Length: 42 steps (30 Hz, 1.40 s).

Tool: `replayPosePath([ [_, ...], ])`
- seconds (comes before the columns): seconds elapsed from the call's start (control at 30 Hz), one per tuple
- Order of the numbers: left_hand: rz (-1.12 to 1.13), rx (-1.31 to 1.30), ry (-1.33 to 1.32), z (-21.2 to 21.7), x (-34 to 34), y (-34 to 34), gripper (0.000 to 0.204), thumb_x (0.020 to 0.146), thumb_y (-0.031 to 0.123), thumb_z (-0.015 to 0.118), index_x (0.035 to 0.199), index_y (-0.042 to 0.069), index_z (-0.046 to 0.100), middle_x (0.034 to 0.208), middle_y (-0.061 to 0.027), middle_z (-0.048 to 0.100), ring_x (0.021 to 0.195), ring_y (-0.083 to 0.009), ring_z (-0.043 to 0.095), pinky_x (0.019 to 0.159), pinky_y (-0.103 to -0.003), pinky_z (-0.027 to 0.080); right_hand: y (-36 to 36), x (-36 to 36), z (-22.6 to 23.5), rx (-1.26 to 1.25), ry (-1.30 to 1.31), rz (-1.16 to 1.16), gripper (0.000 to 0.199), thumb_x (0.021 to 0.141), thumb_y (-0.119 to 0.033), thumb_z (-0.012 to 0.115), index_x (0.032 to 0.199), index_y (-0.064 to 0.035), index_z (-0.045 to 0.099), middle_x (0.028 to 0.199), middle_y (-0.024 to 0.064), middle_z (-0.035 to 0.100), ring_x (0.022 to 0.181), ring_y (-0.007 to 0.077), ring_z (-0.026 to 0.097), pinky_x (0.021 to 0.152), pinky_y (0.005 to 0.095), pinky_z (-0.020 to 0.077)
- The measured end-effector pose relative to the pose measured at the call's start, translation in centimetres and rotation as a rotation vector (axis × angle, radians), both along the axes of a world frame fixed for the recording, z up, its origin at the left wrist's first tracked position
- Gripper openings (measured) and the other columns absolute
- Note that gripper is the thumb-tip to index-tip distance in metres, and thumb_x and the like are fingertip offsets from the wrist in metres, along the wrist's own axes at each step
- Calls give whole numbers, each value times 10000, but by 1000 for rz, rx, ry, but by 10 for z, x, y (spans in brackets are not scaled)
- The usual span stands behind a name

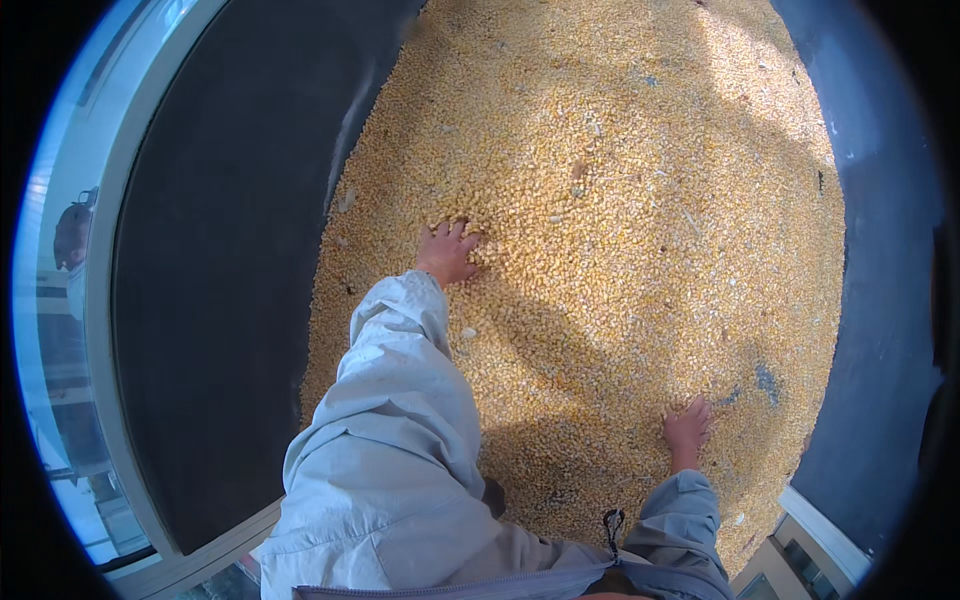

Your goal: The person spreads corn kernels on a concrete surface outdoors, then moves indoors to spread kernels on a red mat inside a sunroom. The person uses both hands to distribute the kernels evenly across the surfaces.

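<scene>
Nearest, along the lower edge, runs the zipper [450, 589] of a pale grey jacket, with a dark looped pull cord [613, 528] standing up from it. The right sleeve [682, 520] reaches a short way forward to the right hand [686, 428], which lies palm down on the corn kernels [610, 300], fingers somewhat spread and open, gripping nothing that shows. Just beyond it to the right is a blue-grey patch [767, 383] among the grain.

The left sleeve [400, 410], bunched in folds, stretches farther out. A whitish fragment [469, 333] lies near its cuff. The left hand [447, 252] is also open and palm down, its fingers spread and their tips partly sunk in the kernels; whether any grain is under the palm cannot be told.

The yellow corn fills the space between a dark left side panel [220, 300], edged by a pale frame [103, 330], and a dark right side panel [885, 270]. Past the left hand, a small brown piece [579, 170] lies on the grain, and sunlight brightens the far right part.
</scene>
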<state>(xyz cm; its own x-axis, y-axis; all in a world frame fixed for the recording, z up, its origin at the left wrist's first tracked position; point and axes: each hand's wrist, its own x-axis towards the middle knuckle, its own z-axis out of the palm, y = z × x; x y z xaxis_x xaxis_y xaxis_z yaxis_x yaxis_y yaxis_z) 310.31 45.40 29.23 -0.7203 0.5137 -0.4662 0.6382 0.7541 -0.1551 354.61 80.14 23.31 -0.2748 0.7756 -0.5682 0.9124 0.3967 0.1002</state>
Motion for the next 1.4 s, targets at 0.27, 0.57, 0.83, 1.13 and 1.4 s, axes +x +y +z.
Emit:
replayPosePath([
  [0.27, 704, 356, 337, -66, -11, -254, 760, 850, 460, 550, 1440, 116, 217, 1414, -213, 298, 1328, -359, 239, 1021, -576, 232, -129, -164, 27, -141, 279, 65, 1182, 608, -509, 776, 1470, -139, 58, 1510, 197, 9, 1366, 435, 93, 1085, 552, 142],
  [0.57, 625, 290, 125, -134, -54, -46, 405, 870, 364, 456, 1164, 120, 588, 1261, -172, 503, 1288, -366, 321, 1032, -541, 221, -138, -201, 17, -107, 1, 7, 1238, 560, -500, 817, 1454, -61, 81, 1499, 202, -109, 1368, 457, 4, 1098, 527, 116],
  [0.83, -83, 833, -301, -63, 11, 169, 456, 851, 413, 517, 1258, 206, 529, 1412, -165, 341, 1343, -363, 229, 1073, -579, 136, -127, -193, -2, -143, -90, 99, 1295, 538, -657, 751, 1439, 3, 95, 1475, 281, -95, 1341, 516, -15, 1082, 571, 45],
  [1.13, 255, 604, 587, -101, -152, -176, 564, 870, 230, 521, 1352, 0, 339, 1364, -226, 378, 1262, -422, 326, 1014, -509, 293, -123, -180, -7, -167, -33, 75, 1262, 531, -726, 699, 1401, 53, 221, 1464, 323, -23, 1325, 544, -65, 1030, 658, -11],
  [1.4, 711, 544, 160, -102, -190, 58, 680, 904, 501, 402, 1199, -107, 480, 1226, -294, 483, 1117, -395, 482, 997, -549, 286, -121, -184, -9, -198, -51, 73, 1216, 530, -732, 694, 1396, 13, 277, 1473, 301, -43, 1320, 547, -95, 1022, 672, -6],
])
